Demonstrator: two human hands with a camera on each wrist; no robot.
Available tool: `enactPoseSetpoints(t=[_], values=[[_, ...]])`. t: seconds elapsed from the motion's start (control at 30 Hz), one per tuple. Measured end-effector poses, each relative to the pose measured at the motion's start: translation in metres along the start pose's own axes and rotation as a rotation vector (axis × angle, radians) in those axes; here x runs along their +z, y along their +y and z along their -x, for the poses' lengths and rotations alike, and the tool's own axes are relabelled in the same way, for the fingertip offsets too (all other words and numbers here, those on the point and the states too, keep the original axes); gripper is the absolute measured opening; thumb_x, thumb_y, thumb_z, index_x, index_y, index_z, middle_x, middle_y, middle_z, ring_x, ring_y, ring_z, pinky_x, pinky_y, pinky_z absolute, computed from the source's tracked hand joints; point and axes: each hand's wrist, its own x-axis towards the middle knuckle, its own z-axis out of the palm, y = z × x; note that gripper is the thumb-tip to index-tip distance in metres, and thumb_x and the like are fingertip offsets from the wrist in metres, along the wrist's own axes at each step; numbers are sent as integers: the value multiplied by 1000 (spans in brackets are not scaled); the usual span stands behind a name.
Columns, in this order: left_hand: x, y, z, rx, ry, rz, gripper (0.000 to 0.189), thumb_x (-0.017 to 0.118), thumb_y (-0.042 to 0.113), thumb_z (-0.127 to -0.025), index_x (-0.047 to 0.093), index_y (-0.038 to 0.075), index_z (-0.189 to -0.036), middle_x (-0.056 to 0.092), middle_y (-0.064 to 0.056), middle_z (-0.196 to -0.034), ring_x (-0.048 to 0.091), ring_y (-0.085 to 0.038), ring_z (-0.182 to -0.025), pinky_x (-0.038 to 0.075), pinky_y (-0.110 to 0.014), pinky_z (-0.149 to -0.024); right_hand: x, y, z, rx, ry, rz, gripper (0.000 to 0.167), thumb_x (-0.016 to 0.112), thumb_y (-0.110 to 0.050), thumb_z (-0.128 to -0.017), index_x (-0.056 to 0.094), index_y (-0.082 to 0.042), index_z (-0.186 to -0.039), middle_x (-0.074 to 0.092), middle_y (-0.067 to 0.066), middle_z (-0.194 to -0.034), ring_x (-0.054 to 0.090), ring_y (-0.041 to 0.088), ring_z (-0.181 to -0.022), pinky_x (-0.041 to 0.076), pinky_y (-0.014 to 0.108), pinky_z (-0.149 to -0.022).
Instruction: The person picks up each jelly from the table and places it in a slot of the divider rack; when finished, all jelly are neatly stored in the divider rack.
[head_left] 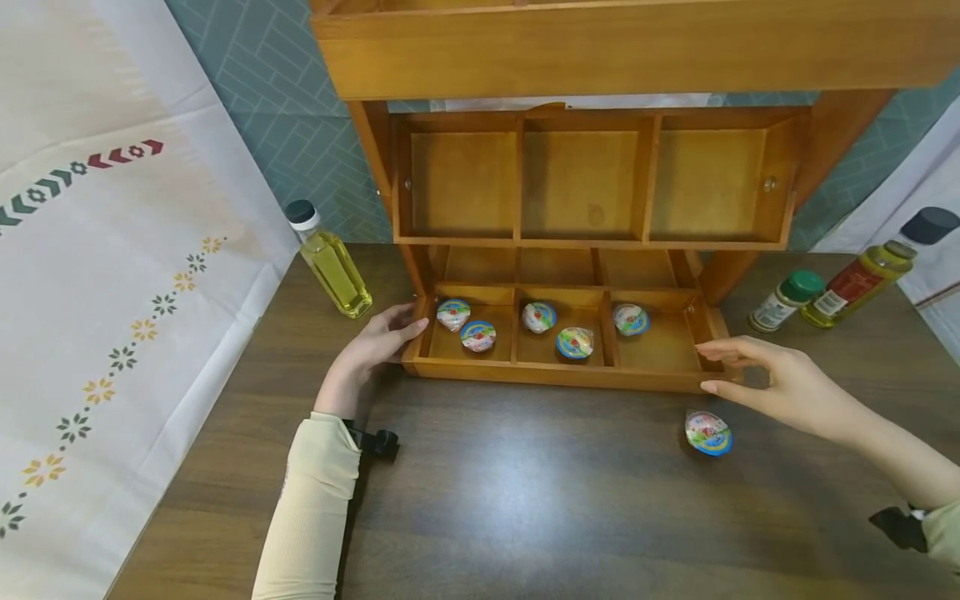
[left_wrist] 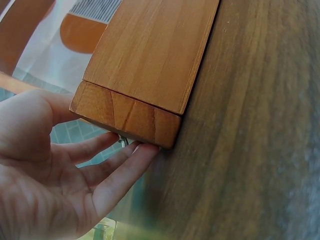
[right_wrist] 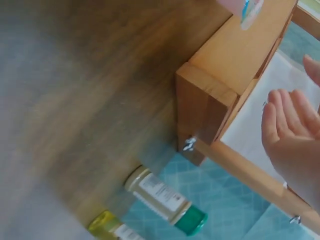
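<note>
My left hand (head_left: 381,337) holds the left end of a wooden shelf's bottom tray (head_left: 480,372), thumb at the upper edge. In the left wrist view, the fingers (left_wrist: 125,177) lie against the end piece (left_wrist: 130,114), near a metal screw. My right hand (head_left: 780,383) hovers at the tray's right end, thumb and fingers apart, with nothing in it. Small lidded jelly cups lie in the tray: two in the left compartment (head_left: 478,336), two in the middle one (head_left: 575,342), one in the right (head_left: 631,318). Another jelly cup (head_left: 708,433) lies tilted on the table before the tray.
Above the bottom tray are a middle tray (head_left: 592,244) with three compartments and a top tier (head_left: 630,54). An oil bottle (head_left: 335,271) stands left of the shelf. A green-capped jar (head_left: 783,302) and another bottle (head_left: 862,282) stand to its right.
</note>
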Motion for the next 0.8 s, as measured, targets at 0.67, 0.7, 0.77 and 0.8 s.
enactPoseSetpoints(t=[0.67, 0.7, 0.77, 0.8], values=[[0, -1, 0, 8, -6, 1, 68, 52, 40, -94, 22, 11, -148, 32, -18, -145, 37, -35, -128, 41, -53, -94, 26, 8, 40, -166, -11, -45, 69, 87, -17, -61, 58, -16, -123, 58, -6, -120, 47, -11, -106, 34, 4, -86], [0, -1, 0, 8, -6, 1, 68, 52, 40, -94, 22, 11, -148, 32, -18, -145, 38, -35, -128, 41, -53, -94, 27, 8, 40, -176, -13, -44, 69, 87, -19, -61, 58, -15, -123, 58, -6, -120, 46, -11, -106, 34, 4, -86], [0, -1, 0, 10, -6, 1, 68, 53, 40, -94, 22, 11, -148, 33, -18, -145, 38, -35, -128, 41, -53, -95, 30, 9, 41, -188, -13, -34, 68, 88, -21, -60, 59, -15, -121, 58, -8, -119, 47, -10, -105, 33, 4, -85], [0, -1, 0, 10, -6, 2, 69, 53, 40, -94, 22, 11, -148, 33, -18, -145, 37, -35, -128, 40, -54, -95, 32, 9, 41, -192, -12, -29, 67, 88, -22, -60, 60, -14, -121, 59, -9, -118, 48, -9, -104, 34, 4, -85]])
